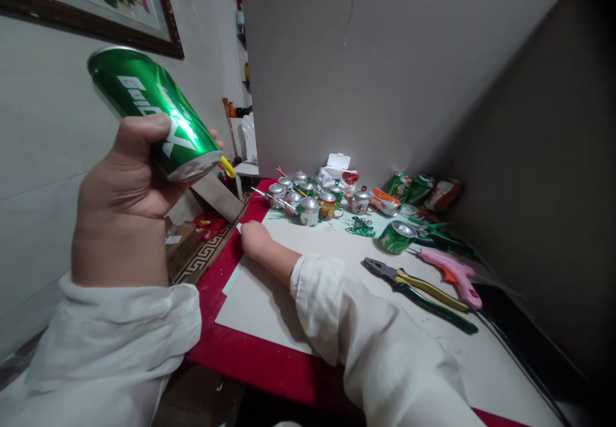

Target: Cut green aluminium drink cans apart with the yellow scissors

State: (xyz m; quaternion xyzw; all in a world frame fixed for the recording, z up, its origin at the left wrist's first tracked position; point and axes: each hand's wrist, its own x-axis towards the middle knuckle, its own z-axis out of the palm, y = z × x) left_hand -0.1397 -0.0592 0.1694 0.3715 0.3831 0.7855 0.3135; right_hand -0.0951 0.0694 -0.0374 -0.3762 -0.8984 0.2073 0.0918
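My left hand (132, 164) grips a shiny green drink can (149, 103), raised and tilted over the left side of the table. A short yellow piece (228, 167) shows just past the can's lower end; I cannot tell what it belongs to. Low at the left edge of the white board (269, 295) is my right hand (255, 239), curled closed with its fingers turned away from view. Whatever it holds, if anything, is hidden. Beyond it stands a cluster of small pots made from cut cans (308, 210), with spouts and lids.
Green-and-yellow pliers (418, 292), a pink glue gun (452, 273) and a cut green can (397, 237) lie to the right. Green pull tabs (360, 226) form a pile. Several crushed cans (421, 189) rest by the grey panel (360, 80). Red cloth (269, 363) covers the table's edge.
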